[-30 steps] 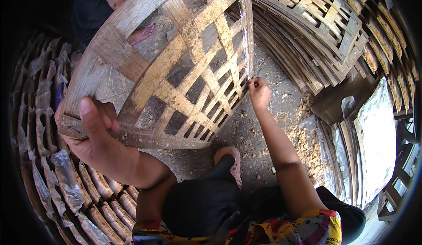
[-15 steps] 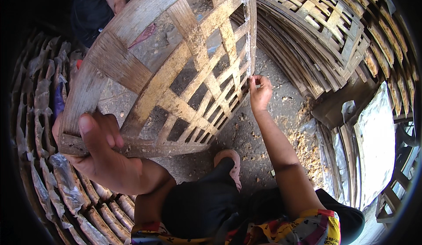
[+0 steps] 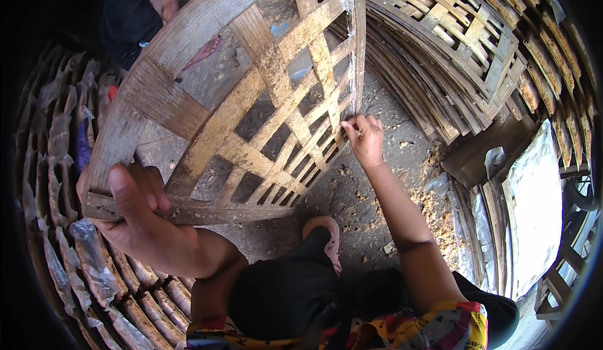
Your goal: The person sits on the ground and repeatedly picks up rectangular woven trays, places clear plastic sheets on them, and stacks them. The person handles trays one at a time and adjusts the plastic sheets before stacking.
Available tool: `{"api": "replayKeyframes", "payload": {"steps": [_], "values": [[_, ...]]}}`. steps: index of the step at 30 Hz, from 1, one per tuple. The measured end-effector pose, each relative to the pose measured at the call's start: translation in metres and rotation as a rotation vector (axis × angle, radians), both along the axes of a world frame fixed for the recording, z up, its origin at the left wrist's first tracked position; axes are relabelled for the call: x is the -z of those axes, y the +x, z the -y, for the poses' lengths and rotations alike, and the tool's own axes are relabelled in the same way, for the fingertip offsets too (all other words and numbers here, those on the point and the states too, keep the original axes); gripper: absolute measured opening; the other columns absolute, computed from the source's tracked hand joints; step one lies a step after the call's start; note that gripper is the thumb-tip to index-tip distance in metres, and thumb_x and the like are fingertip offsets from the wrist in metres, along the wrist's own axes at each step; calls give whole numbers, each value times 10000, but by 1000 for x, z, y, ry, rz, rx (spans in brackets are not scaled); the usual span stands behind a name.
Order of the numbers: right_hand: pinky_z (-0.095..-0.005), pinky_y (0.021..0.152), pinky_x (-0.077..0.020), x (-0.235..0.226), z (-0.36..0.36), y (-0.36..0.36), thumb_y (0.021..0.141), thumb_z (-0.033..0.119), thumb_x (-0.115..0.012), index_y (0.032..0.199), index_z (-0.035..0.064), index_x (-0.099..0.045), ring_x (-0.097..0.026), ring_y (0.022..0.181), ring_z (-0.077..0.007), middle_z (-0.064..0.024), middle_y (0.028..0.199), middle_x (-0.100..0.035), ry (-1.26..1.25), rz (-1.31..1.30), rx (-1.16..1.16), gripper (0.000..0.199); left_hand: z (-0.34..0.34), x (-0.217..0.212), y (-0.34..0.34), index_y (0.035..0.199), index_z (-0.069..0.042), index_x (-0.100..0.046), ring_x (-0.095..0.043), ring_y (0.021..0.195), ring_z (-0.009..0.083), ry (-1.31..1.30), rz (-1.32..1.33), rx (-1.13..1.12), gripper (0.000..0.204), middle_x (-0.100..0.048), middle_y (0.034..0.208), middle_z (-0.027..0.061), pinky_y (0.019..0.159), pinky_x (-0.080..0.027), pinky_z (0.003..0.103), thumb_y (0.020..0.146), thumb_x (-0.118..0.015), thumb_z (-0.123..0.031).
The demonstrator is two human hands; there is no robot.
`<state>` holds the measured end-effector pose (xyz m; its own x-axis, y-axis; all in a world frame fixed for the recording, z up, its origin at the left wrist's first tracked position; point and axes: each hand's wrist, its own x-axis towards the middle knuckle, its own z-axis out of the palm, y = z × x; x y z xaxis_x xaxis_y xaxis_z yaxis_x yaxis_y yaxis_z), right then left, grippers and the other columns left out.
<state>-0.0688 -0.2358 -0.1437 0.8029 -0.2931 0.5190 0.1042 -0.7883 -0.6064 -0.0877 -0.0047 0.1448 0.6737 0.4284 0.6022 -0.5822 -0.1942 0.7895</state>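
A large woven lattice tray (image 3: 242,141) of flat wooden or bamboo strips tilts up in front of me, with yellowish crust on its slats. A whitish residue (image 3: 350,42) runs along its right edge. My left hand (image 3: 141,205) wraps around the near left corner of the frame, thumb on top. At the tray's lower right edge, my right hand (image 3: 366,141) is closed in a pinch, thumb and forefinger against the strips. Whether a bit of residue lies between those fingertips is too small to tell.
More lattice trays are stacked (image 3: 433,67) at the far right. Stacked slabs with plastic sheets (image 3: 94,256) line the left side. White plastic sheeting (image 3: 534,212) stands at right. Crumbs (image 3: 433,205) litter the floor. Another person's dark-clothed leg (image 3: 129,20) shows at upper left.
My right hand has slid slightly left and down along the tray's right edge, still pinched. The tray has shifted a little, while my left hand keeps its grip.
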Motion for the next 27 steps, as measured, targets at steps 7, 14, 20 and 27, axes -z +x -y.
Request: {"api": "replayKeyframes", "payload": {"steps": [7,14,20,27], "values": [[-396,763,-479,24,0,-11,790,151,-739,933,64,-625,-590,778,-284,-85,820,-638,311,-117,130,202,13,-4,3,877,-61,-552,-323,508,44,13,-15,-126,95,-411,598,-27,489,-259,188,928,-597,-127],[-444,888,-459,36,6,12,759,126,-753,1209,47,-525,-584,983,-354,-172,1067,-623,276,-149,159,511,19,-7,-1,872,-64,-549,-316,512,42,61,8,-116,105,-384,580,-32,493,-255,197,932,-590,-140],[-435,840,-504,41,16,15,826,121,-692,1283,52,-502,-630,913,-354,-169,1006,-656,35,-240,92,499,18,-8,0,871,-65,-548,-311,509,45,90,-4,-132,115,-394,584,-34,494,-256,198,937,-591,-147],[-425,801,-521,48,22,7,859,109,-652,1244,81,-552,-645,881,-350,-172,966,-661,224,35,21,399,27,-9,3,825,-69,-539,-313,506,45,38,13,-148,157,-397,570,-31,483,-246,199,936,-605,-157]]}}
